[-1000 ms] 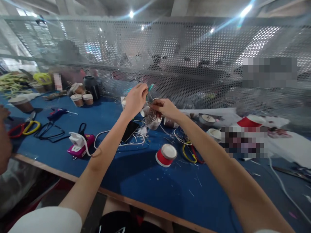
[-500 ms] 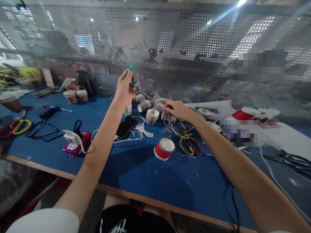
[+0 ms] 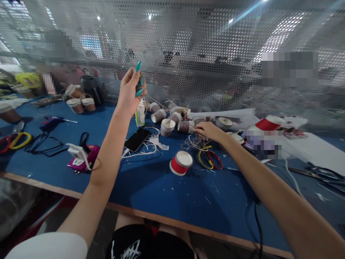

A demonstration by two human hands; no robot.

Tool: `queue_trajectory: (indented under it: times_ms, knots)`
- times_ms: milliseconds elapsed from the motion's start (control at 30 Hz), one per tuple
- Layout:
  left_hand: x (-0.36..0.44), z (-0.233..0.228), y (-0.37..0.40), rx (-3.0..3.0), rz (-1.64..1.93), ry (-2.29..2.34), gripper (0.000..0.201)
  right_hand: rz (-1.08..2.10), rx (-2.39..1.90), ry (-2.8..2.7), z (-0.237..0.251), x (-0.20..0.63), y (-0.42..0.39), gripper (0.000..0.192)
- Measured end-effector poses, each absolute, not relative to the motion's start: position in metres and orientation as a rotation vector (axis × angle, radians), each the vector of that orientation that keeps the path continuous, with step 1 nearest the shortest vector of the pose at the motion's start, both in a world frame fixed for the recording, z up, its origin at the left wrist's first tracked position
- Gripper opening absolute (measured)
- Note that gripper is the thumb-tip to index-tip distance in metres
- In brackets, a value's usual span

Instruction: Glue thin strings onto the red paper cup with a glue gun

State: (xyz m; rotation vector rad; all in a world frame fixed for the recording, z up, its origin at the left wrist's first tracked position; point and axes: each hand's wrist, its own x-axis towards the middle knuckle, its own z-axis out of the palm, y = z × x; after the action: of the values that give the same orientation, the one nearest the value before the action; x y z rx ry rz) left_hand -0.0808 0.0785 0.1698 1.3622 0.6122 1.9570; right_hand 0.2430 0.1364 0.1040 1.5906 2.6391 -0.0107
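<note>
From the head camera I see my left hand [image 3: 130, 91] raised above the blue table [image 3: 161, 194], fingers pressed together and pinching the end of a thin pale strand [image 3: 155, 102] that runs down and to the right toward the cluster of small paper cups [image 3: 168, 120]. My right hand [image 3: 208, 130] is low on the table, fingertips closed on the other end of the strand where it meets a tangle of loose fibres [image 3: 192, 143]; whether the thumb truly grips it I cannot tell, it is too small.

To do this pull well, I judge I should keep the strand taut and straight between both pinches, lifting the left hand evenly so it does not snap or drag the cups over. The glue bottle [image 3: 139, 114] stands just under the left hand, so the wrist should stay above it. The phone [image 3: 137, 139] and red-walled cup [image 3: 181, 162] lie nearer me, apart from the line.
</note>
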Motion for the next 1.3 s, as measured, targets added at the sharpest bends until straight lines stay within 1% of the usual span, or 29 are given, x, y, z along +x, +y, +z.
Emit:
queue_trajectory:
  times_ms: [67, 200, 300, 367, 433, 500, 600, 700, 767, 800, 833, 867, 900, 967, 1033, 1067, 1133, 1267, 1300]
  knots:
    - [-0.084, 0.171, 0.079, 1.361, 1.957, 0.631, 0.036, -0.007, 1.674, 2.525, 0.098, 0.255, 0.139, 0.02]
    - [-0.099, 0.173, 0.08, 1.373, 1.978, 0.595, 0.035, -0.013, 1.848, 2.32, 0.093, 0.277, 0.139, 0.035]
    - [-0.11, 0.175, 0.082, 1.373, 2.016, 0.569, 0.032, -0.042, 1.898, 2.276, 0.094, 0.28, 0.133, 0.036]
    - [-0.11, 0.175, 0.081, 1.397, 2.012, 0.636, 0.03, -0.05, 1.901, 2.304, 0.099, 0.275, 0.128, 0.031]
    - [-0.103, 0.174, 0.077, 1.44, 1.957, 0.784, 0.028, -0.055, 1.896, 2.344, 0.107, 0.266, 0.121, 0.027]
    - [-0.091, 0.173, 0.071, 1.526, 1.822, 0.923, 0.029, -0.045, 1.9, 2.372, 0.118, 0.253, 0.113, 0.027]
    - [-0.072, 0.171, 0.064, 1.698, 1.634, 0.939, 0.029, 0.122, 1.973, 2.435, 0.137, 0.232, 0.098, 0.032]
    - [-0.059, 0.167, 0.063, 1.881, 1.522, 0.978, 0.033, 0.391, 2.13, 2.51, 0.152, 0.213, 0.084, 0.045]
    - [-0.051, 0.164, 0.064, 1.987, 1.441, 0.993, 0.032, 0.513, 2.226, 2.617, 0.158, 0.203, 0.076, 0.045]
    - [-0.047, 0.162, 0.065, 2.03, 1.403, 0.99, 0.032, 0.492, 2.229, 2.717, 0.159, 0.199, 0.072, 0.042]
    - [-0.043, 0.16, 0.065, 2.067, 1.373, 0.989, 0.031, 0.391, 2.195, 2.862, 0.16, 0.196, 0.068, 0.037]
    - [-0.04, 0.159, 0.065, 2.095, 1.35, 0.99, 0.03, 0.205, 2.116, 3.033, 0.161, 0.192, 0.065, 0.032]
    - [-0.036, 0.158, 0.065, 2.117, 1.33, 0.991, 0.029, -0.055, 1.991, 3.193, 0.161, 0.189, 0.061, 0.03]
    - [-0.03, 0.156, 0.064, 2.152, 1.296, 0.999, 0.027, -0.705, 1.711, 3.395, 0.16, 0.183, 0.053, 0.029]
    - [-0.025, 0.155, 0.063, 2.188, 1.277, 1.007, 0.028, -1.28, 1.548, 3.321, 0.159, 0.177, 0.045, 0.035]
    - [-0.022, 0.154, 0.063, 2.212, 1.277, 1.006, 0.028, -1.503, 1.509, 3.227, 0.159, 0.174, 0.042, 0.038]
    - [-0.017, 0.152, 0.062, 2.258, 1.287, 0.978, 0.03, -1.815, 1.453, 3.045, 0.156, 0.167, 0.039, 0.042]
    - [-0.007, 0.146, 0.061, 2.296, 1.377, 0.888, 0.031, -2.118, 1.214, 2.866, 0.148, 0.16, 0.044, 0.028]
    - [-0.006, 0.144, 0.062, 2.301, 1.426, 0.882, 0.03, -2.189, 1.161, 2.832, 0.146, 0.161, 0.047, 0.028]
